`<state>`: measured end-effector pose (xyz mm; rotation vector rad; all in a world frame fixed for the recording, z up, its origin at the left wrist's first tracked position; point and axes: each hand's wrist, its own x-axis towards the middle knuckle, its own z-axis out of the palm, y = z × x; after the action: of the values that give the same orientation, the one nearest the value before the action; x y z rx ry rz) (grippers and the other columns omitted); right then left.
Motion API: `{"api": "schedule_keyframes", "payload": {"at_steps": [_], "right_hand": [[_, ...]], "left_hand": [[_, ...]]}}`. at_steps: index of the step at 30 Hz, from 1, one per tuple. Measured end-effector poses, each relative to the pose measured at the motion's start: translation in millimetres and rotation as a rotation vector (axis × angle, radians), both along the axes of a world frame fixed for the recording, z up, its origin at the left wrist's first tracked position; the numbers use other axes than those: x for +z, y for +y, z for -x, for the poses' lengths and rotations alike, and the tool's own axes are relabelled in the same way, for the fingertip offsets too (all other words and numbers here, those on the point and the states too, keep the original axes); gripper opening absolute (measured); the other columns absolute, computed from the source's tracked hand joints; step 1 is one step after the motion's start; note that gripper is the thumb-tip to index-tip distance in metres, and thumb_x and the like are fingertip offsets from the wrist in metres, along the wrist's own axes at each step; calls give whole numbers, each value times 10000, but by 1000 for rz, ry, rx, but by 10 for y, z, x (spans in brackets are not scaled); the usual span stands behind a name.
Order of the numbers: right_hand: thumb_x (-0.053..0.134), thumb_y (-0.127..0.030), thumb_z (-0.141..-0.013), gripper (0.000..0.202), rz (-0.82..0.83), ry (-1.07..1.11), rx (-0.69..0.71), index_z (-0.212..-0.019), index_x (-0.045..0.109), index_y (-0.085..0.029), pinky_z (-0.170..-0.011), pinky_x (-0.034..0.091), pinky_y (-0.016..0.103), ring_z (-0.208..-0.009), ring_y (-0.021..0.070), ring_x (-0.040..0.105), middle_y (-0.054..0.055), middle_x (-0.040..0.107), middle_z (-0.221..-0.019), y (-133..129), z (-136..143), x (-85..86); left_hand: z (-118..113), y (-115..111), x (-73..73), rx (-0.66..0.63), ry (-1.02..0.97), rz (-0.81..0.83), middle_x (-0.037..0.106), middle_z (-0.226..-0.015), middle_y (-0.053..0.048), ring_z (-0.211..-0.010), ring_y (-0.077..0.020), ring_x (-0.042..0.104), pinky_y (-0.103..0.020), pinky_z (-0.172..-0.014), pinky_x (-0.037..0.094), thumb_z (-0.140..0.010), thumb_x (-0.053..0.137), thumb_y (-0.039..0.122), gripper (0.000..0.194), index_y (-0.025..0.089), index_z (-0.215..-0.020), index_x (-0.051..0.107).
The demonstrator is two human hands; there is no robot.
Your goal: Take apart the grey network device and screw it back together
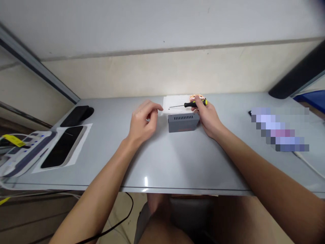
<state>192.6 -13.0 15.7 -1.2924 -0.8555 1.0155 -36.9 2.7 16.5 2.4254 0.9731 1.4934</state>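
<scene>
My right hand grips a screwdriver by its black and yellow handle, its thin shaft pointing left over a white sheet. Close to the tip, a tiny dark piece, perhaps a screw, lies on the sheet. A dark grey metal box with a row of vent slots stands on the desk just in front, its right end beside my right hand. To the left of the sheet is my left hand, index finger stretched toward the paper's edge, thumb apart, nothing visible in it.
The grey glossy desk meets a wall behind. On the left are a black phone on white paper, a dark stand and a power strip with cables. A blurred-out device with a white cable lies right. An orange patterned item sits behind the screwdriver.
</scene>
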Motion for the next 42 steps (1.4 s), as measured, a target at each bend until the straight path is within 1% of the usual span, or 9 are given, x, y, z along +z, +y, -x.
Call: {"api": "schedule_keyframes", "payload": {"at_steps": [4, 7, 12, 16, 22, 25, 29, 34, 42], "right_hand": [[760, -640, -878, 410, 17, -21, -7, -900, 684, -238, -503, 363, 243, -573, 103, 462, -20, 597, -765, -2, -9, -9], [787, -653, -847, 426, 0, -35, 2, -885, 684, -242, -498, 366, 246, -579, 110, 488, -18, 613, -771, -3, -7, -20], [800, -665, -820, 450, -14, 51, -33, -856, 679, -233, -463, 339, 248, -524, 103, 432, -20, 575, -694, 25, -9, -8], [772, -533, -856, 338, -59, 111, -78, -791, 663, -220, -440, 284, 234, -498, 81, 360, -24, 534, -651, 51, -76, 53], [712, -482, -786, 302, -198, 218, -152, -690, 560, -239, -420, 279, 260, -495, 84, 353, -15, 511, -668, 61, -274, 174], [710, -427, -742, 302, -260, 244, -196, -656, 498, -230, -416, 237, 267, -486, 67, 332, -3, 538, -733, 54, -331, 219], [698, -427, -760, 356, -298, 231, -205, -638, 429, -228, -411, 199, 270, -473, 66, 320, -4, 523, -726, 44, -351, 245], [670, -410, -775, 361, -336, 244, -202, -608, 413, -219, -408, 192, 266, -476, 68, 316, -8, 501, -701, 38, -358, 249], [620, -370, -735, 319, -351, 280, -190, -574, 391, -215, -421, 163, 266, -473, 66, 307, -11, 470, -682, 29, -347, 242]], "left_hand": [[-16, -9, -12, -37, 21, 9, 647, -810, -23, -705, -172, 572, -328, -650, 464, -976, 462, 130, 235, 226, -922, 670], [-49, -30, -29, -117, 82, 73, 713, -979, -50, -806, -187, 627, -338, -722, 520, -995, 529, 234, 172, 219, -1078, 679], [-107, -62, -58, -223, 182, 172, 760, -1130, -78, -895, -205, 676, -372, -837, 571, -983, 595, 325, 264, 217, -1208, 683], [-105, -53, -64, -195, 178, 197, 774, -1051, -72, -848, -203, 672, -358, -787, 569, -971, 594, 313, 261, 211, -1179, 713], [-23, -7, -37, -151, 176, 176, 768, -1020, -70, -880, -220, 682, -366, -780, 561, -937, 552, 255, 226, 207, -1094, 707], [-3, -11, -18, -152, 175, 128, 763, -1076, -83, -954, -241, 691, -401, -849, 562, -941, 523, 228, 257, 206, -1135, 690], [-70, -66, -5, -97, 244, 15, 746, -1246, -117, -1127, -305, 675, -497, -1008, 505, -949, 553, 260, 341, 222, -1266, 675], [-244, -154, -28, -51, 349, -78, 774, -1252, -106, -1205, -317, 682, -509, -1072, 412, -1022, 526, 271, 295, 249, -1249, 714], [-320, -173, -92, -47, 377, -157, 805, -1193, -87, -1055, -264, 733, -455, -988, 392, -1078, 499, 252, 253, 239, -1234, 698]]}}
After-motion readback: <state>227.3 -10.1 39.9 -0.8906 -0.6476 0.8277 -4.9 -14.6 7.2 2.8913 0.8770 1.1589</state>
